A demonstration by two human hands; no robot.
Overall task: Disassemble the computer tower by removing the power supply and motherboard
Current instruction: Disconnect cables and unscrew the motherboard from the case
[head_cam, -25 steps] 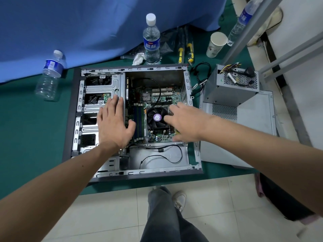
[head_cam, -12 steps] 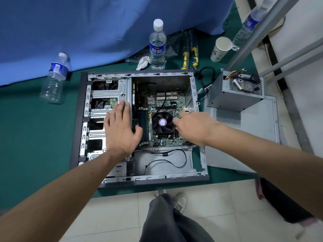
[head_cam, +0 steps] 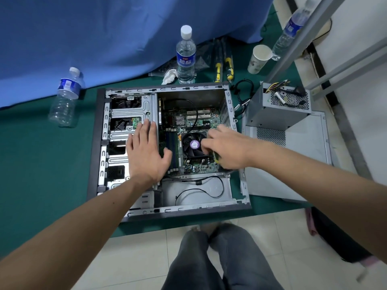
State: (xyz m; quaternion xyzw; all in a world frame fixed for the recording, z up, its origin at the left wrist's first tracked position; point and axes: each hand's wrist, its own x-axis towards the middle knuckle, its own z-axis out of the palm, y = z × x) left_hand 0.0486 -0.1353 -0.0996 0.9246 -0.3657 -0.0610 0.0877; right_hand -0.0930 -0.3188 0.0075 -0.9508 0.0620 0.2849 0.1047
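A: Start at the left. What is there?

B: A plastic bottle (head_cam: 65, 97) lies tipped on the green mat (head_cam: 41, 164), well clear of the computer tower (head_cam: 94, 143), which lies on its side with the panel off.

A: And the hands?

B: The left hand (head_cam: 144, 151) lies flat, fingers straight and together, thumb spread, pressing on the drive cage (head_cam: 129, 110) at the edge of the board bay. I judge that it steadies the case.

A: The motherboard?

B: The motherboard (head_cam: 188, 122) sits inside the case, with the cooler fan (head_cam: 193, 144) on top of it. The right hand (head_cam: 228, 149) is on its right edge, fingers curled down by the fan. It seems to pinch the board's edge there, which looks slightly raised, though the fingertips are hidden.

A: How will it handle?

B: My guess is a light, stiff board, heavier where the cooler sits, and fragile: thin, studded with small parts. Hold it by the bare edges or the cooler's frame, never by the slots or chips. A black cable (head_cam: 194, 114) loops over it and may snag.

A: The power supply?

B: The power supply (head_cam: 276, 114) is already out, standing on the side panel (head_cam: 303, 160) to the right of the case, wires on top. A boxy steel unit, likely heavy.
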